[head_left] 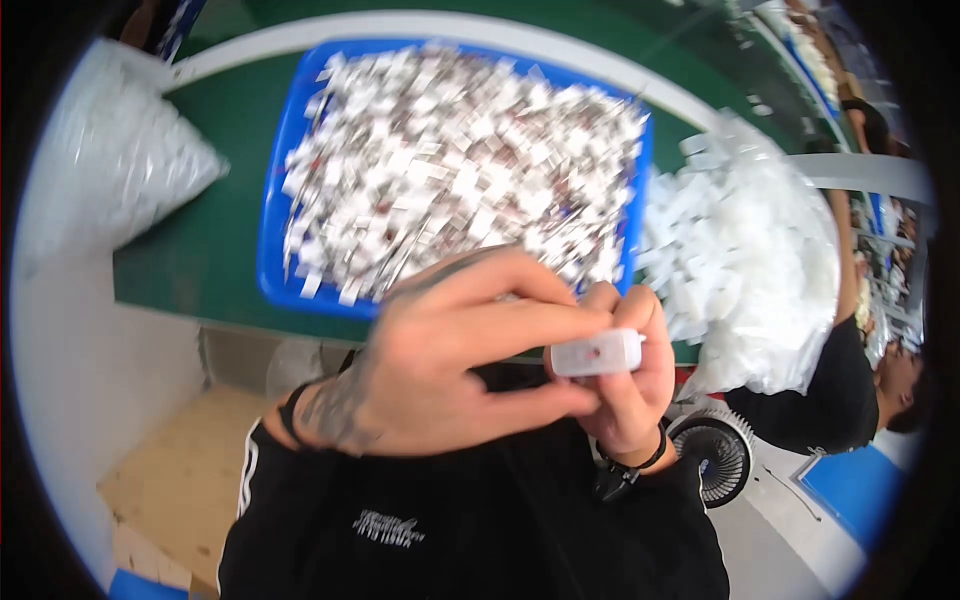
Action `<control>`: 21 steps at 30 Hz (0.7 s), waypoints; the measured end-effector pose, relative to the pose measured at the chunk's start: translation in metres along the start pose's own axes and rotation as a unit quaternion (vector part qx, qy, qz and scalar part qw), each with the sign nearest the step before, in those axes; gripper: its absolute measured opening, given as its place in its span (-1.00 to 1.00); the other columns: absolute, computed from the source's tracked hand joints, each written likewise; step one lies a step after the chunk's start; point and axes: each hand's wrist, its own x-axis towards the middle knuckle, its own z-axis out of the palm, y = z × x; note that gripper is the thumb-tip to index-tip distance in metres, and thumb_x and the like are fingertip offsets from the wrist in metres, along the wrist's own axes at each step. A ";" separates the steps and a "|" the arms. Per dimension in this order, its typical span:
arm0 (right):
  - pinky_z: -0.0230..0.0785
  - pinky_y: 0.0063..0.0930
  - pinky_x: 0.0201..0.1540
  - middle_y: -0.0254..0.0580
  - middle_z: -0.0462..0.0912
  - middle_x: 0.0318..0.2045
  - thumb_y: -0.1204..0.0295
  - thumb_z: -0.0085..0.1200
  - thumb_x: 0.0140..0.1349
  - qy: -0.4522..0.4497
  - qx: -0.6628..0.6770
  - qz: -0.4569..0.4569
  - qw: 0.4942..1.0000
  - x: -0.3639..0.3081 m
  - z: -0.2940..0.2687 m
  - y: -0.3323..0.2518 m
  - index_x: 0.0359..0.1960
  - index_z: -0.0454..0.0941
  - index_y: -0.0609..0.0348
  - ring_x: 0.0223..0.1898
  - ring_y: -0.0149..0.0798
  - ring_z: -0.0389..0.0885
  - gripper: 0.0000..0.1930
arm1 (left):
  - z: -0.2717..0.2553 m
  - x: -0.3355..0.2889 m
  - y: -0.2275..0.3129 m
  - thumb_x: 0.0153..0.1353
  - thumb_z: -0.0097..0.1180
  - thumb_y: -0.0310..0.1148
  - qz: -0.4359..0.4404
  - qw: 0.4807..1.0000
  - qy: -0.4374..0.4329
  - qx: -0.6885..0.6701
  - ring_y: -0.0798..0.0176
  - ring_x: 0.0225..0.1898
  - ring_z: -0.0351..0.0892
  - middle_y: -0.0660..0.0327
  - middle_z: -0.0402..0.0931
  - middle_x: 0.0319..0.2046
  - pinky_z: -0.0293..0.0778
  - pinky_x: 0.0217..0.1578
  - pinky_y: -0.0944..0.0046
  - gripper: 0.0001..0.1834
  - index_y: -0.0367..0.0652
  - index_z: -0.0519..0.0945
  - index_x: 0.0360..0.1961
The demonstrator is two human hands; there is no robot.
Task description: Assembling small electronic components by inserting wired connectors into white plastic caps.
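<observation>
In front of my chest, my right hand pinches a small translucent white plastic case, in which a small red spot shows. My left hand reaches across from the left, slightly blurred. Its index finger and thumb close about the case's left end, and its other fingertips meet my right fingers behind it. Just beyond my hands lies a blue tray, heaped with small white tags or pieces mixed with thin dark and shiny parts. They are too blurred to name.
To the right of the tray, an open clear bag spills small translucent plastic pieces onto the green table. Another full clear bag stands at the left. A black fan is below right, near another person in dark clothing.
</observation>
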 end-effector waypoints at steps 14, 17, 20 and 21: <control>0.36 -0.07 -0.02 -0.06 0.57 -0.08 0.38 0.22 0.03 0.055 -0.908 0.036 0.415 0.159 -0.132 -0.075 -0.12 0.62 0.07 -0.01 -0.02 0.52 -0.68 | -0.105 -0.010 0.099 0.14 0.12 -0.30 0.154 0.972 -0.159 0.074 0.05 -0.11 0.29 0.17 0.23 -0.10 0.32 -0.19 0.04 -0.57 -0.14 0.23 -0.05; 0.36 -0.06 -0.04 -0.06 0.56 -0.13 0.38 0.24 0.01 0.072 -0.887 0.025 0.456 0.161 -0.124 -0.087 -0.27 0.59 0.13 -0.02 -0.02 0.49 -0.77 | -0.092 -0.021 0.088 0.09 0.13 -0.49 0.194 0.976 0.015 0.100 0.15 -0.42 0.56 0.24 0.51 -0.41 0.52 -0.49 0.22 -0.89 -0.18 0.50 -0.34; 0.44 -0.29 -0.24 -0.12 0.62 -0.34 0.44 0.25 0.03 0.134 -0.804 -0.065 0.576 0.144 -0.134 -0.093 -0.40 0.53 0.20 -0.25 -0.10 0.60 -0.83 | -0.077 -0.019 0.031 -0.07 0.27 -0.57 0.122 0.980 0.020 0.158 0.19 -0.39 0.58 0.09 0.56 -0.35 0.48 -0.41 0.32 -0.62 -0.37 0.60 -0.14; 0.46 -0.40 -0.32 -0.16 0.64 -0.42 0.47 0.24 0.04 0.151 -0.726 -0.077 0.667 0.140 -0.114 -0.088 -0.38 0.54 0.21 -0.35 -0.17 0.64 -0.85 | -0.060 -0.022 0.022 -0.15 0.37 -0.54 0.057 0.977 0.064 0.193 0.24 -0.38 0.58 0.10 0.56 -0.35 0.48 -0.39 0.35 -0.54 -0.34 0.61 -0.12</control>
